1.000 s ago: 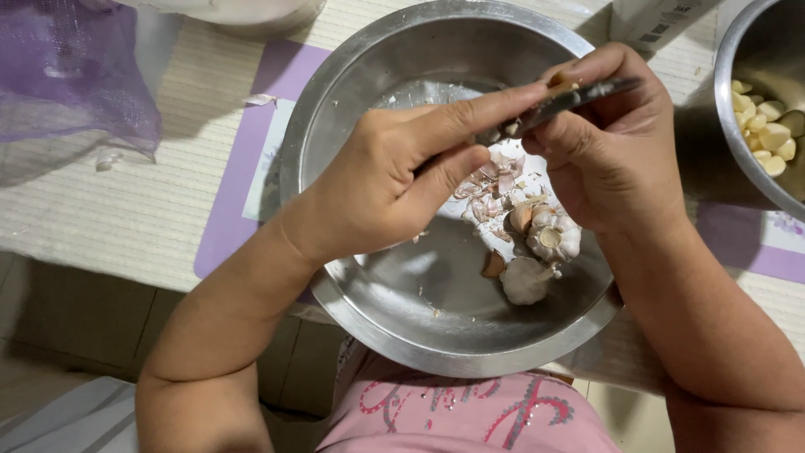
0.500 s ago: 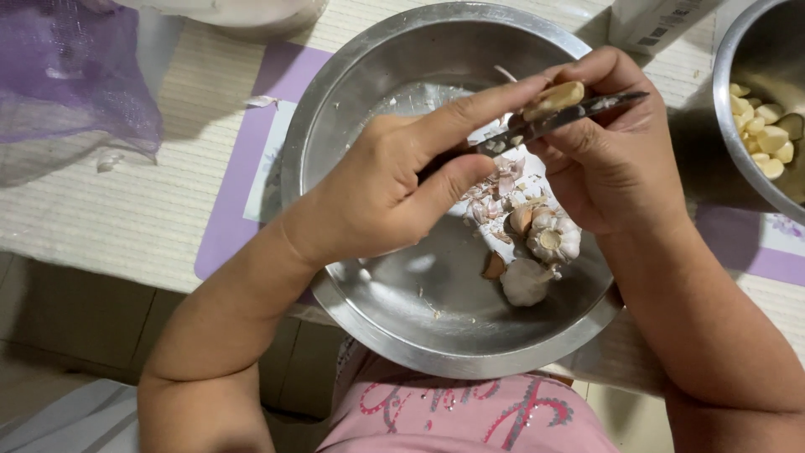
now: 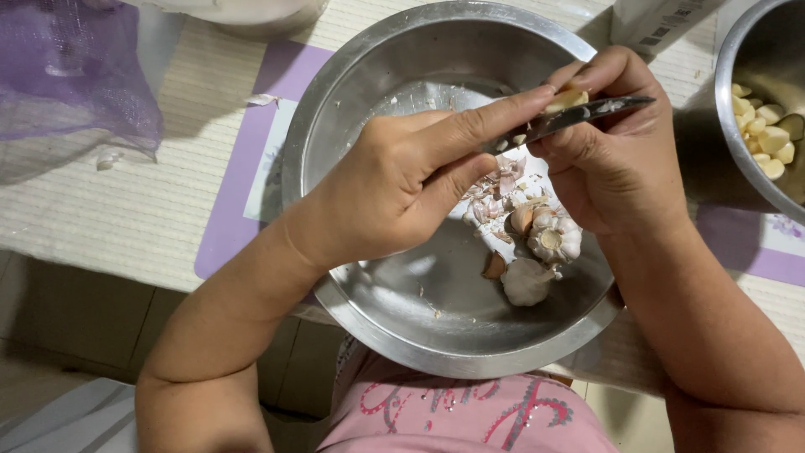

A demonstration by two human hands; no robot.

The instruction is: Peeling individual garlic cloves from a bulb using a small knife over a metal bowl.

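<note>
Both hands work over a wide steel bowl [image 3: 335, 109] at the table's near edge. My left hand [image 3: 394, 184] grips a small dark knife [image 3: 587, 115], index finger stretched along it and the blade pointing right. A pale garlic clove [image 3: 568, 98] is pinched in the fingertips of my right hand [image 3: 612, 168], resting against the blade. Below the hands, inside the bowl, lie a garlic bulb [image 3: 553, 239], a second whitish bulb piece [image 3: 527, 281], loose cloves and papery skins [image 3: 503, 189].
A second steel bowl [image 3: 738, 134] at the right edge holds several peeled cloves [image 3: 763, 126]. A purple mesh bag [image 3: 67, 75] lies at the far left on the woven mat. A purple placemat [image 3: 243, 168] sits under the main bowl. A carton [image 3: 662, 21] stands behind.
The knife tip has come up and out to the right past the right fingers. The clove showed brown skin half a second ago and now shows a paler face.
</note>
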